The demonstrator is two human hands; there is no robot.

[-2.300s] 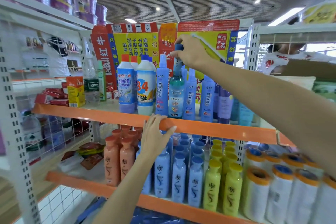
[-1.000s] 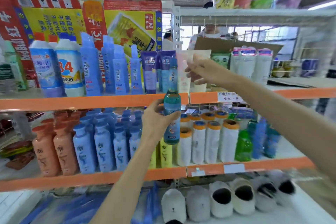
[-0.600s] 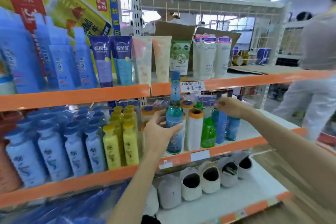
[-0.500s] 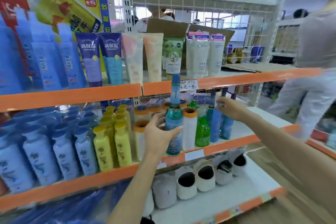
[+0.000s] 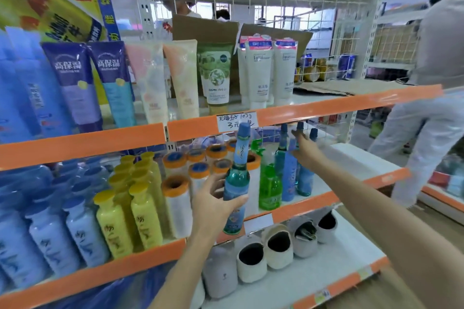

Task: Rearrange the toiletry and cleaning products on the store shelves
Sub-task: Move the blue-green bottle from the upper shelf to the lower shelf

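My left hand point(image 5: 213, 206) grips a teal glass bottle with a blue cap point(image 5: 237, 178), held upright in front of the middle shelf's orange edge point(image 5: 311, 204). My right hand point(image 5: 305, 152) reaches into that shelf with fingers straight, touching a group of matching teal and blue bottles point(image 5: 302, 178). A green spray bottle point(image 5: 269, 183) stands just left of them.
White rolls with orange caps point(image 5: 177, 204), yellow bottles point(image 5: 144, 213) and light blue bottles point(image 5: 80, 228) fill the middle shelf's left. Tubes point(image 5: 259, 70) stand on the upper shelf. Grey slippers point(image 5: 278, 246) lie on the bottom shelf. A person point(image 5: 434, 108) stands at right.
The teal bottle came off the upper shelf and passed from my right hand to my left. The view swung right, and my right hand went down to the bottles on the middle shelf.
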